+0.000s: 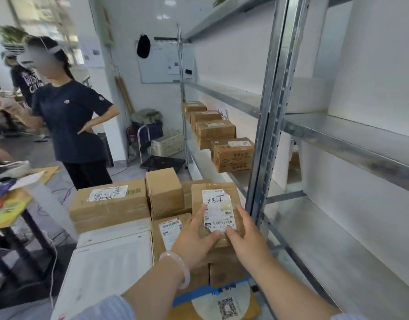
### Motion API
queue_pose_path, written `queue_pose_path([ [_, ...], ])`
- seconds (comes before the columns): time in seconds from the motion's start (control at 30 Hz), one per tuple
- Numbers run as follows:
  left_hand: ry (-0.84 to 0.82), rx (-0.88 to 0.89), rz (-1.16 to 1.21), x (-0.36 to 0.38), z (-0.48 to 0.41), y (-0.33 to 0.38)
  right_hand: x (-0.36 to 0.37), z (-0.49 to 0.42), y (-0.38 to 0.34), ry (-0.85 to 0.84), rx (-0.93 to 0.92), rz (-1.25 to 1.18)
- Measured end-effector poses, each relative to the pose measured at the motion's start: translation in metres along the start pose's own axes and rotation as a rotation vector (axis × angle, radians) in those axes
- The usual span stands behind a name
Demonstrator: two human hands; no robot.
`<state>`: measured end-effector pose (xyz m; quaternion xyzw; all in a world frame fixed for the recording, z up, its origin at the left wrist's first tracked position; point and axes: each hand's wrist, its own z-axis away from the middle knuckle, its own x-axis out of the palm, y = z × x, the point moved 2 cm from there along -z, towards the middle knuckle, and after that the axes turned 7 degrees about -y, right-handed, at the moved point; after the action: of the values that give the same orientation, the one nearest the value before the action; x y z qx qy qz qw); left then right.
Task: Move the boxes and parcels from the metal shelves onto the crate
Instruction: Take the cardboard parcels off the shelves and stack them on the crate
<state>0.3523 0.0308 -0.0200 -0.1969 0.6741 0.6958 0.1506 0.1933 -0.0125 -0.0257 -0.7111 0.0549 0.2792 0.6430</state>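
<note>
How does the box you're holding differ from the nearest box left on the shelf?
The held box sits on the pile, gripped by the left hand and right hand; the shelf box stands untouched on the metal shelf. The held box's white label covers most of its top, with handwriting; the shelf box's label is small. Both are brown cardboard.

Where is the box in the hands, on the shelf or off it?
Off it. The left hand and right hand hold the box over the stacked boxes.
</note>
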Motion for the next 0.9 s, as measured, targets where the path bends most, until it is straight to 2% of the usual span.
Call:
queue_pose_path([
  [0.33,0.026,-0.028,0.042,-0.029,-0.059,-0.032,0.019,-0.079,-0.007,0.014,0.067,-0.016],
  [0.6,0.096,-0.046,-0.14,-0.045,-0.114,-0.041,0.021,-0.163,0.006,-0.06,0.088,-0.003],
  [0.73,0.158,-0.064,-0.344,-0.063,-0.139,-0.044,0.02,-0.211,0.01,-0.098,0.078,0.008],
  [0.9,0.311,-0.092,-0.738,-0.077,-0.157,-0.056,0.032,-0.258,0.018,-0.198,0.096,0.098],
])
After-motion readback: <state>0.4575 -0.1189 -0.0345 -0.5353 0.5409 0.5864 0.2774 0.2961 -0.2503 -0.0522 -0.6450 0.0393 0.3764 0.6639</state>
